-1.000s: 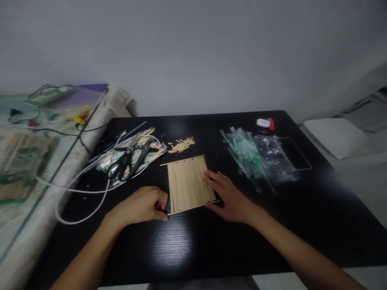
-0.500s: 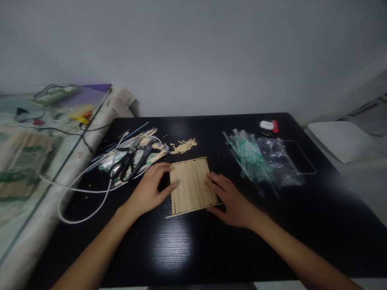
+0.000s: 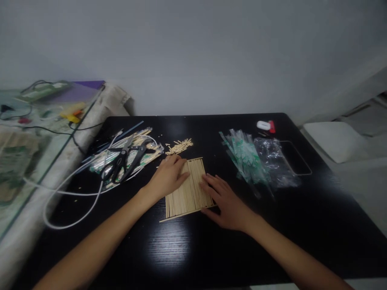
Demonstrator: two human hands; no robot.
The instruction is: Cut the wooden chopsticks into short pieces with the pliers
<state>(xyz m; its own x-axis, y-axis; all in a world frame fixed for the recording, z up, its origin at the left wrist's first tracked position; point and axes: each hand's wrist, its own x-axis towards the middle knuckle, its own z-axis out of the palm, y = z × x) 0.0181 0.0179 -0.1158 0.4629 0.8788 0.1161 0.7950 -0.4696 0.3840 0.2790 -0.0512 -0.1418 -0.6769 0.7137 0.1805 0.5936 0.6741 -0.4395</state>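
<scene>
A flat square panel of thin wooden sticks point(image 3: 188, 191), laid side by side, rests on the black table. One stick crosses its top edge, and another along the bottom edge juts out at the lower left. My left hand point(image 3: 169, 177) lies over the panel's upper left part, thumb apart from the fingers, hiding that corner. At the right edge, my right hand point(image 3: 225, 203) touches the panel with its fingers spread. Just beyond the panel is a small heap of short cut stick pieces point(image 3: 180, 146).
Black-handled scissors point(image 3: 117, 163) and pliers point(image 3: 140, 155) lie on packaged sticks point(image 3: 99, 163), with a white cable point(image 3: 72, 193) looping around. Right of the panel are green-printed clear wrappers point(image 3: 244, 151), a phone-shaped outline point(image 3: 294, 157) and a white case point(image 3: 263, 125). A glass-topped surface point(image 3: 33, 161) stands left.
My left hand has moved up from the panel's left side onto its upper left corner. My right hand stays at the right edge. The whole view has shifted slightly.
</scene>
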